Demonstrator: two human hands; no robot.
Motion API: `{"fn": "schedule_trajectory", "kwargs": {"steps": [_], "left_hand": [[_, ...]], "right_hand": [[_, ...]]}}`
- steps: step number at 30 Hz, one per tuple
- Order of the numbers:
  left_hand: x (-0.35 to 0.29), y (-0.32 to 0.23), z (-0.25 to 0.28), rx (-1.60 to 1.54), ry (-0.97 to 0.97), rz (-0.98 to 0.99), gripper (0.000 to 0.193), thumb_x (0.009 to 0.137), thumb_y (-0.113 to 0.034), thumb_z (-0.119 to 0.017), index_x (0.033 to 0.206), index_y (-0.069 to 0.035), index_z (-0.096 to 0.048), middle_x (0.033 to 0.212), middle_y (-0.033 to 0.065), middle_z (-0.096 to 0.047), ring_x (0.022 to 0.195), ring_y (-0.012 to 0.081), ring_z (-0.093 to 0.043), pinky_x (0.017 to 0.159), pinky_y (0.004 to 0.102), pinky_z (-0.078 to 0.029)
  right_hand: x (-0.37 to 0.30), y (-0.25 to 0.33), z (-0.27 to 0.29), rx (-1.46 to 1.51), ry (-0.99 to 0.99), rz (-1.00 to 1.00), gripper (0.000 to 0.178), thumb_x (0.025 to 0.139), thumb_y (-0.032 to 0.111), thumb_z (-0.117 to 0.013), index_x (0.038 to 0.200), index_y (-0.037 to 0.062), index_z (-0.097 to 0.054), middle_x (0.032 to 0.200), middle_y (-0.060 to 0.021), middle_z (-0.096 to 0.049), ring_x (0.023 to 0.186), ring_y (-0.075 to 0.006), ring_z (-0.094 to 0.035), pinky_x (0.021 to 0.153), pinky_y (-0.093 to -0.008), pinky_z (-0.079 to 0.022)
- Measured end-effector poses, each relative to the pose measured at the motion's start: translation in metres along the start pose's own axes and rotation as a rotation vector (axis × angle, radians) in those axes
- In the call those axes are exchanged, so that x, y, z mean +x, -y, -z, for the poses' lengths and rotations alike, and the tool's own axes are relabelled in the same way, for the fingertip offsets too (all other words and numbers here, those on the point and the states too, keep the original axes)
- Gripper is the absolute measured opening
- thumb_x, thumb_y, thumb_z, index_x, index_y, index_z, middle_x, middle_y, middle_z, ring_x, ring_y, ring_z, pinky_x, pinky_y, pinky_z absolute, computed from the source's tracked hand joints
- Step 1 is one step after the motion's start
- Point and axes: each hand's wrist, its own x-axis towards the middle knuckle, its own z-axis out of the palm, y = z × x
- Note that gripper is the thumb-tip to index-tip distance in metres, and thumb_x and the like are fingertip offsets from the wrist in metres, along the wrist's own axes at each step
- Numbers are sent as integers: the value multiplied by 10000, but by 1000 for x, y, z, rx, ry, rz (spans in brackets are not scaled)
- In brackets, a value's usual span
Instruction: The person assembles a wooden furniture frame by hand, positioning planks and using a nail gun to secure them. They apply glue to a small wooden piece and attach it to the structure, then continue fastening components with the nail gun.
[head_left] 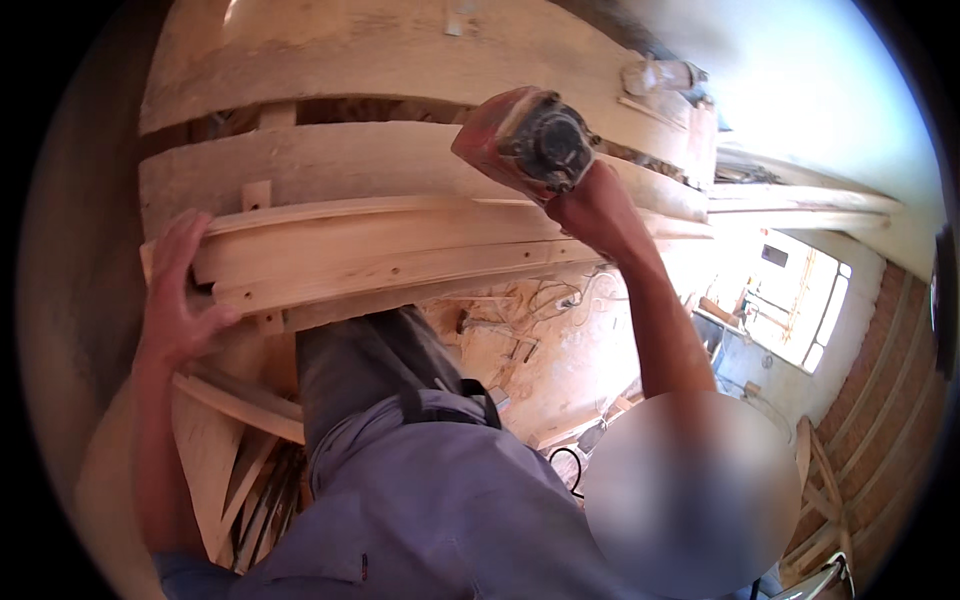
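Observation:
A long pale wooden workpiece (330, 255) lies across the bench in front of my body, with several small holes along its near strip. My left hand (178, 300) grips its left end, fingers over the far edge and thumb toward the near side. My right hand (597, 205) is wrapped around a dusty red-and-black power tool (545, 145), held over the far edge of the workpiece, right of its middle. The tool's exact kind is unclear, and whether its underside touches wood is hidden.
Broad bench planks (380, 85) with gaps between them stretch behind the workpiece. A plastic bottle (660, 76) lies at the far right. Below are a clamp-like tool (500, 335) and cables on the dusty floor. Wood pieces (240, 400) stand at lower left, and a window (800, 300) is to the right.

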Motion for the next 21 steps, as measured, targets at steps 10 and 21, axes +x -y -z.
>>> {"fn": "schedule_trajectory", "kwargs": {"steps": [10,21], "left_hand": [[81,-79,-78,178,144,-65,227,819,-99,-681,1032,-28,-652,1004,204,-654,1003,414,-603,897,512,-477],[100,-84,-136,220,58,-309,157,762,-40,-619,918,-50,-611,780,169,-619,799,399,-600,687,522,-449]], "right_hand": [[-117,-78,-14,213,-206,-198,439,839,127,-707,1254,27,-602,1191,-146,-636,1115,-253,-587,979,-400,-480],[-191,-104,-73,298,-274,-247,462,850,355,-800,1135,19,-658,1013,-160,-709,953,-312,-686,850,-413,-537]]}}
